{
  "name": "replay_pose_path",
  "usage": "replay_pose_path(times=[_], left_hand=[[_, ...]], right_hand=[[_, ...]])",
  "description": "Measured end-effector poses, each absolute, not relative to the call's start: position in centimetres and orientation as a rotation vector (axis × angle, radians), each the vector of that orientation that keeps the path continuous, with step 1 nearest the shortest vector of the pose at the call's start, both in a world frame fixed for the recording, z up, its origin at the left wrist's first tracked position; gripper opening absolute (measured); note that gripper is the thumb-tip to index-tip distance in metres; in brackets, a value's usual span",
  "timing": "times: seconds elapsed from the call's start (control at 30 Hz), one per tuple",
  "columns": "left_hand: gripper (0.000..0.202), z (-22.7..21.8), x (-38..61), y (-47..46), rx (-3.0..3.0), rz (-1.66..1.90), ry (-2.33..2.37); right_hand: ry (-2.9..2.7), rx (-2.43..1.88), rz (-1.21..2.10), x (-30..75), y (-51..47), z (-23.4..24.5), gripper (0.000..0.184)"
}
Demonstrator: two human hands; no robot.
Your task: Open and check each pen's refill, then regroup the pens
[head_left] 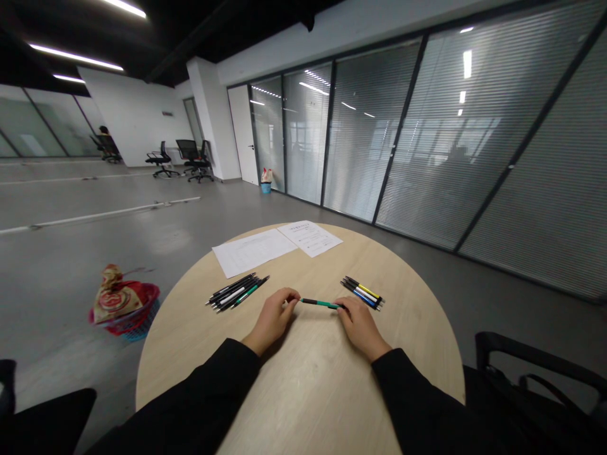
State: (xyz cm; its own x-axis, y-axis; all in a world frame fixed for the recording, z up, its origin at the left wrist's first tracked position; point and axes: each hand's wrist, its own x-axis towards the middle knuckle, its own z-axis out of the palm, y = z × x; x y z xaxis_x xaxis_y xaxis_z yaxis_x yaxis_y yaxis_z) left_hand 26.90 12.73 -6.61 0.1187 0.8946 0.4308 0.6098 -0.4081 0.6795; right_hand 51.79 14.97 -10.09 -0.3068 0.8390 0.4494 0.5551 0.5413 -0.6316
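Green-and-black pen [321, 303] held level over wood counter [303, 392], ends pinched narrowly by left hand [272, 319], right hand [360, 327]; left pen bunch [236, 292], right pen bunch [363, 292], far papers [277, 243].

The round tabletop [408, 328] has a pale wood-grain finish, smooth and nearly matt, while the green-and-black pen [322, 303] looks like glossy plastic. The paper sheets [251, 253] are plain and matt, the black sleeve [190, 398] a dull cloth — and the grey floor [71, 284] is smooth with a soft sheen, the glass partition [417, 139] glossy and reflective.
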Motion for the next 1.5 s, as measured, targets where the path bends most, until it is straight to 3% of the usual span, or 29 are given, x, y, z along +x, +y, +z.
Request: replay_pose_path(times=[1.2,1.5], left_hand=[[0.019,-7.2,26.7,12.7,2.052,1.124,1.501],[0.024,-7.1,24.4,13.1,2.510,0.758,1.443]], right_hand=[[-2.038,-1.165,0.527,51.7,14.7,-9.8,0.020],[-1.985,-1.210,0.521,52.2,15.2,-10.0,0.020]])
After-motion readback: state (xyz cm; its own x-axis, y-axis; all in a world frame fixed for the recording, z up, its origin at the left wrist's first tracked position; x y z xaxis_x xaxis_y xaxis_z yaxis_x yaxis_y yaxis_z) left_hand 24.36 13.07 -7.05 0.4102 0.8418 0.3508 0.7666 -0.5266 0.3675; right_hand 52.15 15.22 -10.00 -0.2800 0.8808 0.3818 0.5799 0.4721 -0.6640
